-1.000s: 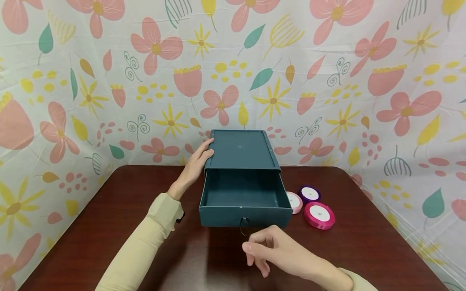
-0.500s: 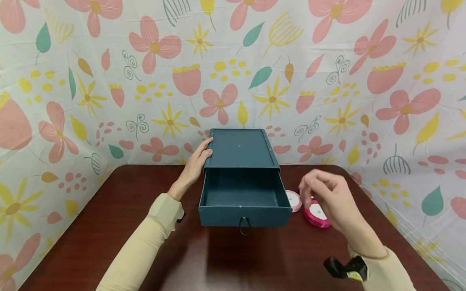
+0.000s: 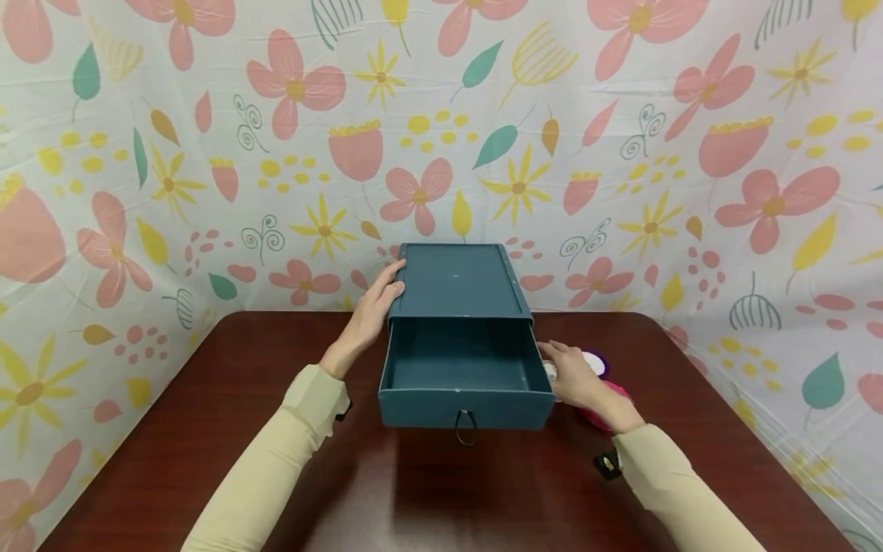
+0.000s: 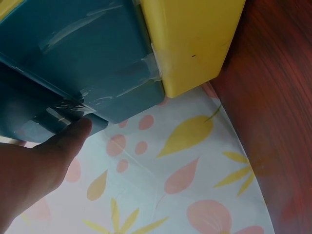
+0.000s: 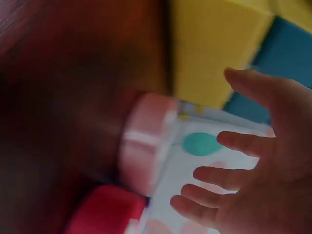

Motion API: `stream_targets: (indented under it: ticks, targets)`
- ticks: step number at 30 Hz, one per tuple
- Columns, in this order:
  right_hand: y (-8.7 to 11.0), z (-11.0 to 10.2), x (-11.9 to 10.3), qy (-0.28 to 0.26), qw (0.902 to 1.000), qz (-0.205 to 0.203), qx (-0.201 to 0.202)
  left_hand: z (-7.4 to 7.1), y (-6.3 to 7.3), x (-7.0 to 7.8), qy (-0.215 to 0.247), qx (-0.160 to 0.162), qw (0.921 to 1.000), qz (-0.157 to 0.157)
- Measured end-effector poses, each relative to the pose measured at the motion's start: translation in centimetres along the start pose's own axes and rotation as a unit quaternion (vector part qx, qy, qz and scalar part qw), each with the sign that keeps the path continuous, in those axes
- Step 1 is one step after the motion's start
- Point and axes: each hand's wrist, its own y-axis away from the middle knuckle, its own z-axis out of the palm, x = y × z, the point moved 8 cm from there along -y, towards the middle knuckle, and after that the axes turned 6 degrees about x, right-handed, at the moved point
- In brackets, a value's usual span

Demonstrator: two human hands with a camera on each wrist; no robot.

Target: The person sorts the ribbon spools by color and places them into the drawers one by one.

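Flower cloth: white with pink and yellow flowers, behind the table
Table: red-brown and shiny
Blue-green box: in the middle of the table, between both hands
Drawer: sticking far out of the front
Yellow block: between box and table, in the left wrist view
Left hand: on the left side of the box, fingers long and nearly straight, thumb touching too, not curled around
Right hand: beside the drawer, over the rolls, fingers straight and spread wide, holding nothing
Hot pink roll: on the table, partly under the right wrist
Pale pink roll: right of the drawer, near the fingertips, with a gap
Purple roll: behind the right hand, partly hidden
Black loop: hanging from the drawer front
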Motion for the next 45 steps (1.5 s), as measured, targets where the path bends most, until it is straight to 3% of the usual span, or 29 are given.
stream_targets:
  ticks: [3, 9, 17, 25, 30, 34, 39, 45]
  targets:
    - [0.2, 1.5, 0.8, 0.045, 0.9986, 0.003, -0.029, 0.0, 0.0, 0.1, -0.003, -0.001, 1.0, 0.003]
    - [0.6, 2.2, 0.9, 0.091, 0.9943, -0.027, -0.047, 0.1, 0.0, 0.2, -0.001, -0.006, 0.9999, 0.011]
    - [0.8, 2.2, 0.2, 0.059, 0.9955, -0.047, -0.057, -0.1, 0.1, -0.1, -0.006, -0.002, 1.0, 0.006]
    - [1.1, 1.6, -0.3, 0.003, 0.9964, -0.085, -0.001, 0.1, 0.1, -0.2, -0.003, -0.005, 0.9999, 0.014]
    - [1.2, 0.7, -0.7, -0.04, 0.9982, -0.037, -0.025, 0.2, 0.2, -0.4, -0.007, -0.004, 0.9999, 0.011]
    - [1.1, -1.0, -1.3, -0.033, 0.999, -0.012, -0.028, 0.1, 0.2, -0.2, -0.004, -0.005, 1.0, 0.004]
    - [0.8, -2.9, -2.3, -0.023, 0.9995, 0.0, -0.021, 0.0, 0.1, 0.0, -0.004, -0.003, 1.0, 0.006]
    - [0.5, -5.2, -3.8, -0.023, 0.9996, -0.013, -0.006, -0.1, 0.0, 0.0, -0.005, -0.002, 0.9999, 0.009]
